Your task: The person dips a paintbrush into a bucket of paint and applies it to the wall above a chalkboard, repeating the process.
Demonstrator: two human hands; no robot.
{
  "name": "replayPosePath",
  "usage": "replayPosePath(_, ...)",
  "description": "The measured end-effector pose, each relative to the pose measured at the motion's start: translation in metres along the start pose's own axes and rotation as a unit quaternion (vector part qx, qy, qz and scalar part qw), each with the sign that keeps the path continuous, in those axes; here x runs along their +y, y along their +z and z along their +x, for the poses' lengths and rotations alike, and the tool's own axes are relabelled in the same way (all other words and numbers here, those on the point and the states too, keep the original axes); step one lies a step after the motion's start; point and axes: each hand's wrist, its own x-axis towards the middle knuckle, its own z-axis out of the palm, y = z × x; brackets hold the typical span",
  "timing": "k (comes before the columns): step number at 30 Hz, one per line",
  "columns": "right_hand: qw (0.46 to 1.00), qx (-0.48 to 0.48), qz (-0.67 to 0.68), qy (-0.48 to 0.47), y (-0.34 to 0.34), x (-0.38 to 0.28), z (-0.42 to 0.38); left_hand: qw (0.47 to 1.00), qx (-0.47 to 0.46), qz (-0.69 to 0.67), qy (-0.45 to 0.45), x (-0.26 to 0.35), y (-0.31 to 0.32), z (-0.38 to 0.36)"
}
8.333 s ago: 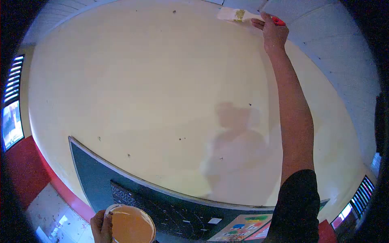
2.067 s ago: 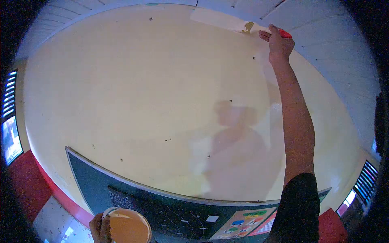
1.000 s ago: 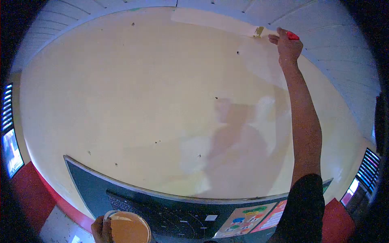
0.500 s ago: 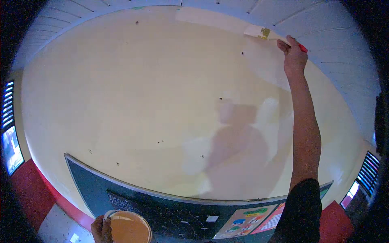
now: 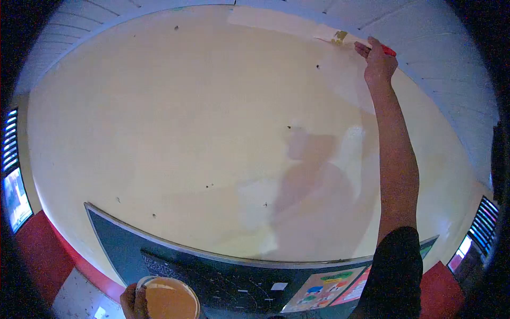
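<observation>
High at the upper right, my right hand (image 5: 380,61) is closed around a paintbrush (image 5: 364,43) with a red handle end. Its bristles touch the cream wall (image 5: 186,117) just under the ceiling edge. A lighter strip of paint (image 5: 271,20) runs left from the brush along the top of the wall. Low on the left, my left hand (image 5: 133,302) grips the rim and handle side of a paint bucket (image 5: 171,300). Peach-coloured paint shows inside it. The bucket's lower part lies outside the view.
Below the wall hangs a green chalkboard (image 5: 111,228) with coloured posters (image 5: 321,290) at its right. White ceiling panels (image 5: 425,32) meet the wall overhead. Louvred windows (image 5: 482,226) stand at both sides. Small holes and my shadow mark the wall.
My right hand and the brush have shifted slightly left along the top of the wall. The left hand still holds the bucket in about the same place.
</observation>
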Motion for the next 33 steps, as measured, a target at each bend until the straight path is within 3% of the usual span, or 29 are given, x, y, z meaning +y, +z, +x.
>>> replayPosePath(10, 0.999, 0.05, -0.015, 0.006, -0.022, -0.015, 0.012, 0.999, -0.004, 0.046, 0.005, -0.009, -0.004, -0.001)
replayPosePath(20, 0.999, -0.034, 0.034, -0.012, -0.034, -0.023, -0.016, 0.998, -0.003, 0.07, 0.011, -0.001, -0.007, -0.003)
replayPosePath(22, 0.998, -0.056, 0.038, -0.008, -0.019, -0.018, -0.025, 0.973, 0.189, 0.099, 0.091, -0.033, 0.01, -0.001)
replayPosePath(24, 0.995, -0.079, 0.061, -0.009, 0.001, -0.014, -0.033, 0.97, 0.209, 0.109, 0.058, -0.045, 0.007, -0.006)
replayPosePath(26, 0.99, -0.107, 0.09, -0.01, 0.026, -0.008, -0.04, 0.991, 0.049, 0.091, -0.08, 0.0, -0.005, -0.006)
replayPosePath(29, 0.983, -0.14, 0.122, -0.01, 0.067, 0.002, -0.051, 0.986, 0.1, 0.13, -0.012, -0.002, -0.002, -0.009)
replayPosePath(33, 0.979, -0.165, 0.121, 0.006, 0.123, 0.009, -0.062, 0.99, 0.072, 0.123, 0.01, -0.005, -0.011, -0.004)
